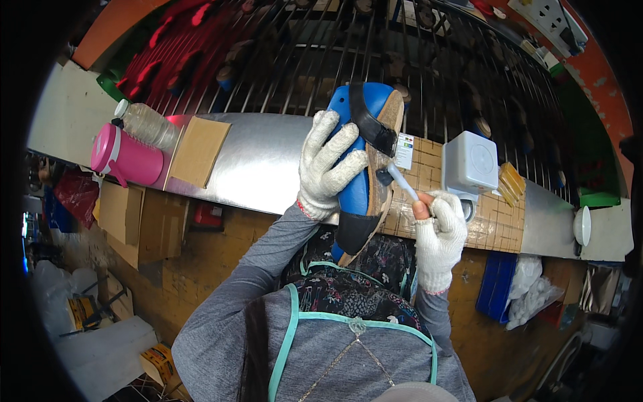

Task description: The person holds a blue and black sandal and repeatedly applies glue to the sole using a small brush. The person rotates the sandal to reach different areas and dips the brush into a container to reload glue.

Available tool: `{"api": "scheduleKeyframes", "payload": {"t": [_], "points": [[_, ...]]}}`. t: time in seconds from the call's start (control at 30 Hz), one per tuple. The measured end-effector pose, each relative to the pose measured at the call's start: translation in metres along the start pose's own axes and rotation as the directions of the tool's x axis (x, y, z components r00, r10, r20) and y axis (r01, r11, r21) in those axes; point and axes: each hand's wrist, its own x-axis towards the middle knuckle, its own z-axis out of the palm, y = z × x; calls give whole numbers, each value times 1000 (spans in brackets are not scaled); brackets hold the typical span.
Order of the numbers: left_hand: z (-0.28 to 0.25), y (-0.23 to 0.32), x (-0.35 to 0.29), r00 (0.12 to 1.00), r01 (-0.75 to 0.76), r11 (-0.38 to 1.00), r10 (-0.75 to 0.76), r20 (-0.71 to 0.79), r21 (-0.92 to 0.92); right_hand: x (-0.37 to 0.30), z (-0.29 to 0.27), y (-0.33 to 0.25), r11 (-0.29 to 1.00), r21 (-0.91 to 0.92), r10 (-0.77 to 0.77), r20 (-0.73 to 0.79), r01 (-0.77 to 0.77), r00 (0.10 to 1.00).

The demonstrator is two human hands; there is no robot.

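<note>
Sandal (380, 159) straps already lie across the blue last (353, 193), both reaching the tan sole, so fitting them appears done; the whole piece is held up over the near edge of the counter (264, 151). At the sandal's left side, the gloved left hand (329, 164) grips the last with fingers spread. Right of the sandal, the right hand (441, 234) is closed around a pale-handled brush (403, 182), its dark tip at the sole's middle. Brushing seems under way; how much of the sole is covered or left cannot be told. A white container (471, 161) stands farther right of the sandal.
</note>
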Motion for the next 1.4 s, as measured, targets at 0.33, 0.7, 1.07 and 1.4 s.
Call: {"api": "scheduleKeyframes", "payload": {"t": [0.33,0.7,1.07,1.4], "points": [[-11,-6,0,991,-95,995,91,94,34,15,7,-13,861,-430,-357,-130,272,925],[-7,-5,7,1000,-21,1000,21,17,-12,26,-4,4,992,-29,-118,54,120,992],[4,2,11,994,59,998,-59,-88,-6,-3,1,10,977,206,39,106,-60,994],[6,-8,16,991,13,999,-6,-137,47,0,1,12,930,309,-203,-15,198,979]]}}
